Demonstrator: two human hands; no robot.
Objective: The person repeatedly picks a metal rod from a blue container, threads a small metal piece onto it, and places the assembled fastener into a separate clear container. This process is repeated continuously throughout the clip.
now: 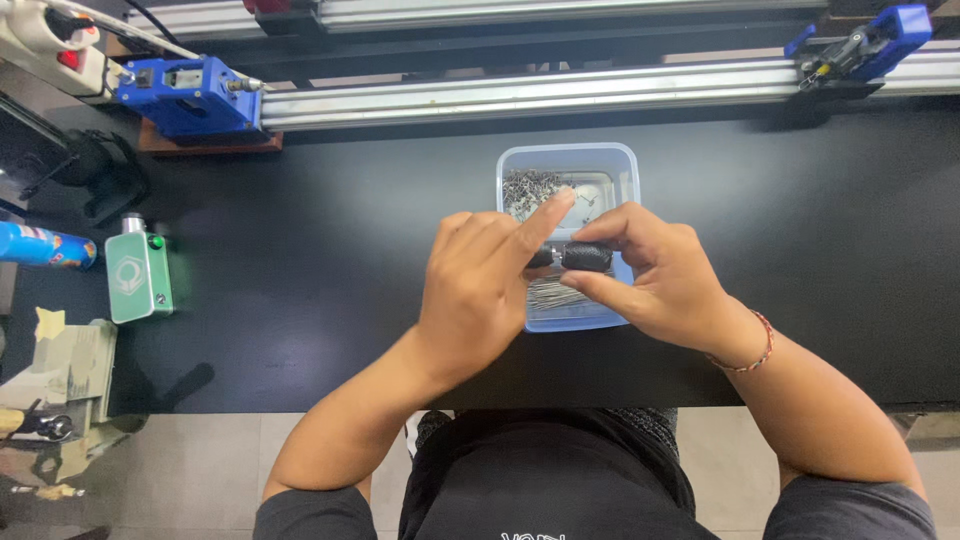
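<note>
Forearms are brought in from the lower corners of the view and meet over the middle of the black desk (300, 260). The left hand (478, 292) is held palm down, knuckles toward the camera, with its index finger stretched out straight and pointing up and to the right over a clear plastic container (620, 165); its other fingers are curled, and whether anything is pinched beneath them cannot be told. The right hand (655, 275) is turned inward, with thumb below and fingers above closed on a small black textured cylinder (586, 257), which is kept just above the container's near half, between the two hands. A red beaded bracelet (752, 352) is worn on the right wrist.

Small metal parts (528, 188) are heaped in the far left corner of the container, and more thin metal pieces are seen in its near part, partly hidden by the fingers.

Well apart on the left of the desk, a green box-shaped device (138, 276) is laid, with a blue spray can (42, 246) beside it. An aluminium rail (520, 95) with blue fixtures (190, 95) is run along the far edge.
</note>
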